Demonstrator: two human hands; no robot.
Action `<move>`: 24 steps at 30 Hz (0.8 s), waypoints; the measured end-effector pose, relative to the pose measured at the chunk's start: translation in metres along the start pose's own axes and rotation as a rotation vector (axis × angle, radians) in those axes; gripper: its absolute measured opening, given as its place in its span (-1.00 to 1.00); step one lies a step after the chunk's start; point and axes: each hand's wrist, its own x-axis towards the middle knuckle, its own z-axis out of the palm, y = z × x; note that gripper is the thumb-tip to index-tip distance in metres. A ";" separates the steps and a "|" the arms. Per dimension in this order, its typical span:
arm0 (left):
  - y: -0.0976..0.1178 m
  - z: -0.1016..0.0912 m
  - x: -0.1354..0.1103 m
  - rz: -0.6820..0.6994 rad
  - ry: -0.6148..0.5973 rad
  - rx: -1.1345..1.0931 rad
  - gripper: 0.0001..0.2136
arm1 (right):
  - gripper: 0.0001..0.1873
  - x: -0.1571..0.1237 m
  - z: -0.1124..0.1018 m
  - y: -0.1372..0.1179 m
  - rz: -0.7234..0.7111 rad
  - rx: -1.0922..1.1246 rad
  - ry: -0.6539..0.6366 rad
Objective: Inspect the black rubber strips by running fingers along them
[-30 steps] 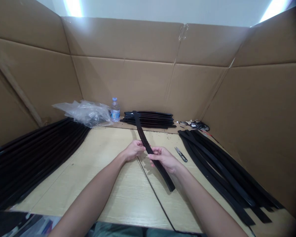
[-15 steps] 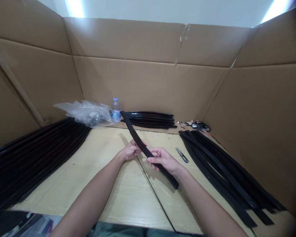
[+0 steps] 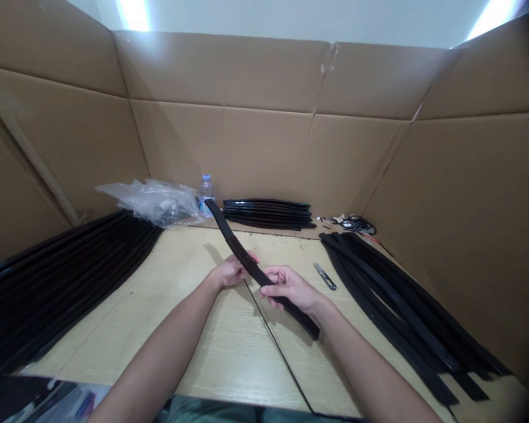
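One long flat black rubber strip was held clear of the pale wood worktop, running diagonally: far end up and left toward the back, near end down and right, low over the worktop. Both forearms came in from the bottom edge and met mid-worktop. Left hand was pinching the strip near its middle, fingers curled on it. Right hand was clenched round it just beside the left, on the near side, knuckles up. So the strip passed through both hands and stuck out past each.

Counts:
- 1 pair of small metal thread snips, lying flat just right of the right hand
- 1 clear plastic water bottle, upright at the back
- 1 crumpled clear plastic bag, left of the bottle
- 3 piles of similar black strips: left pile, back pile, right pile; strips per pile not countable

Brown cardboard walls enclosed the worktop on three sides.
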 end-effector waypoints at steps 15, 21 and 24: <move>-0.003 0.005 0.003 -0.040 -0.014 -0.035 -0.77 | -0.63 0.005 -0.002 0.011 0.000 -0.020 0.059; -0.005 0.007 0.002 -0.037 -0.028 -0.017 -0.80 | -0.63 0.007 -0.002 0.016 0.002 -0.054 0.085; -0.003 0.007 0.002 -0.022 -0.035 -0.031 -0.80 | -0.64 0.007 0.000 0.013 -0.001 -0.048 0.111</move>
